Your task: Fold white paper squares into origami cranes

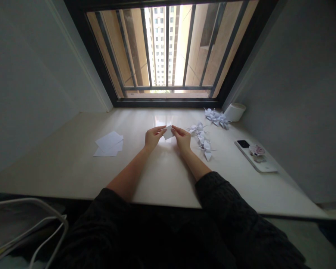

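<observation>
Between my two hands is a small white piece of folded paper, held just above the pale sill. My left hand pinches its left edge, and my right hand grips the upper right side with thumb and fingers. Just right of my right hand lies a row of white folded paper cranes. Off to the left of my left hand rests a loose stack of white paper sheets.
More paper cranes lie at the back right beside a white paper roll. A phone with a round grip sits near the right wall. The barred window rises behind the sill. White tubing shows at lower left.
</observation>
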A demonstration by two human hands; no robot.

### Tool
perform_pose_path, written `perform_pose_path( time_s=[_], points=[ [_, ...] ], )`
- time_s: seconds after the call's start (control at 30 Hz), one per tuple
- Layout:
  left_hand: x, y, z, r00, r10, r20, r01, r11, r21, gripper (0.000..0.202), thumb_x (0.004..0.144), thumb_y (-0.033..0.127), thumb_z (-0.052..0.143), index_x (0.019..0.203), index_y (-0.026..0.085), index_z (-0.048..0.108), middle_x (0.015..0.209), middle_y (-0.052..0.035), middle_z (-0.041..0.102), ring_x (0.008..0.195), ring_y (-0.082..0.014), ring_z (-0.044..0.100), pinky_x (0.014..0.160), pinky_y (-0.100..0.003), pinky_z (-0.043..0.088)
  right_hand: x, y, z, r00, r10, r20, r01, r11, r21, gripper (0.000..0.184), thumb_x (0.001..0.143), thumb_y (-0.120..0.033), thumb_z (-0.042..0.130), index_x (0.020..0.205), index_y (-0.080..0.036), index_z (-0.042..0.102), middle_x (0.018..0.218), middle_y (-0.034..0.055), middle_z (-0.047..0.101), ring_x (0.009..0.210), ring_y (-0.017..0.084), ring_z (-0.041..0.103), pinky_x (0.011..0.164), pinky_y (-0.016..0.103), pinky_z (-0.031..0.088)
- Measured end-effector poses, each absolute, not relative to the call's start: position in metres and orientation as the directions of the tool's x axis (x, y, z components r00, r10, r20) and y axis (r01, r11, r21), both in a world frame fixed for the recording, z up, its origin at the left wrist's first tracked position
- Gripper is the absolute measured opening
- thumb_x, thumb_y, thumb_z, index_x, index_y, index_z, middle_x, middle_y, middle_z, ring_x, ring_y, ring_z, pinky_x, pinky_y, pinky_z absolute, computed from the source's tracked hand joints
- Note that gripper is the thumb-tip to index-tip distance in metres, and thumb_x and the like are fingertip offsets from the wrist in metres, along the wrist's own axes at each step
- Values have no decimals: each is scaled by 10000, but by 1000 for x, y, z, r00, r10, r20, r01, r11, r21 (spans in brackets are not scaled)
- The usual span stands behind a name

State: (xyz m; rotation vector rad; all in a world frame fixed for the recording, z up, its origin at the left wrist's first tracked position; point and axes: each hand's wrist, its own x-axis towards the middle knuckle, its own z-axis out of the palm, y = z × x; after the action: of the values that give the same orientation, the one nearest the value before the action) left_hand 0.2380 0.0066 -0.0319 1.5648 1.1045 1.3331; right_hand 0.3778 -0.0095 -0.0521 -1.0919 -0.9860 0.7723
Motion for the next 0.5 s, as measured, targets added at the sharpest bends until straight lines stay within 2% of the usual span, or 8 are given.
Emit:
perform_pose_path(
  time_s=[0.3,0.4,0.5],
  points=[
    [237,7,-34,81,942,327,132,-335,933,416,697,455,668,1002,173,703,940,-86,713,763,-177,646,664,-279,509,379,-9,-52,381,888,258,8,276,-961,310,717,-355,646,971,-191,716,927,58,724,808,207,663,728,320,514],
    [235,8,-34,77,954,289,186,-299,936,445,682,459,681,1024,175,694,867,-79,722,731,-179,656,665,-280,504,380,-13,-47,364,888,280,79,270,-960,293,737,-341,620,973,-196,714,929,58,724,792,198,659,691,301,499],
    [233,7,-32,111,970,216,214,-236,948,412,665,470,690,929,154,713,796,-83,720,680,-171,658,625,-262,487,382,-16,-42,344,877,334,174,290,-941,261,756,-322,596,958,-209,718,927,51,725,804,189,651,685,286,474]
  ],
)
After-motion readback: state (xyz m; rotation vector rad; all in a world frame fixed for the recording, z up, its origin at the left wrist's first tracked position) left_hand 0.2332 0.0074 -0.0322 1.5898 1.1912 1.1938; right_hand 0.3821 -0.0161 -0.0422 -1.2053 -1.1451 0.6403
